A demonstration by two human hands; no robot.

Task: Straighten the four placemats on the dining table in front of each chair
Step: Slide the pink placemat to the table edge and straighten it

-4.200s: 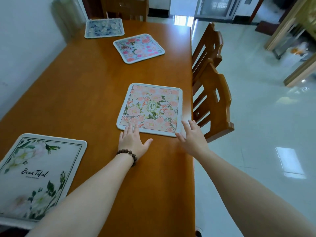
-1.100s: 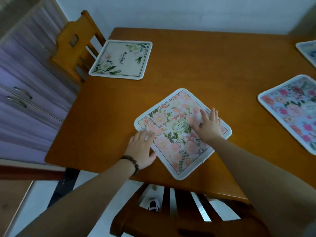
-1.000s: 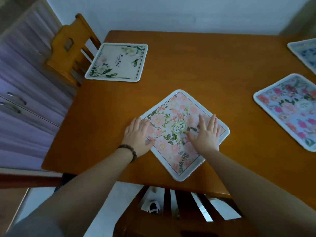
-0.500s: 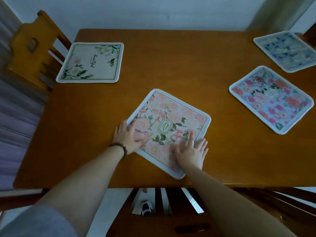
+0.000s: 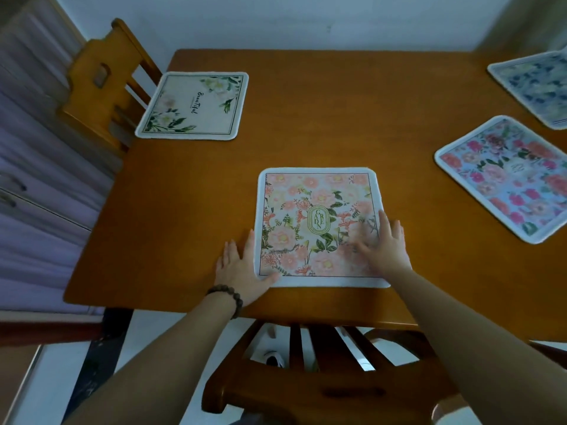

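Observation:
A peach floral placemat (image 5: 316, 207) lies square to the near edge of the wooden table (image 5: 306, 133), above a chair back (image 5: 310, 381). My left hand (image 5: 242, 265), with a bead bracelet, lies flat at the mat's lower left corner, thumb on its border. My right hand (image 5: 385, 246) presses flat on the mat's right side, fingers spread. A white placemat with green leaves (image 5: 196, 105) sits at the left end by another chair (image 5: 98, 78). A pink-and-blue floral placemat (image 5: 509, 176) lies skewed at right. A blue-grey placemat (image 5: 537, 87) is cut off at the far right.
A wall runs along the table's far side. Purple cabinet fronts (image 5: 30, 179) stand to the left. White floor and a shoe (image 5: 271, 358) show through the slats of the near chair.
The peach mat has turned from a diamond angle to square with the table edge under both hands. My right hand slid to its right side; my view shifted right.

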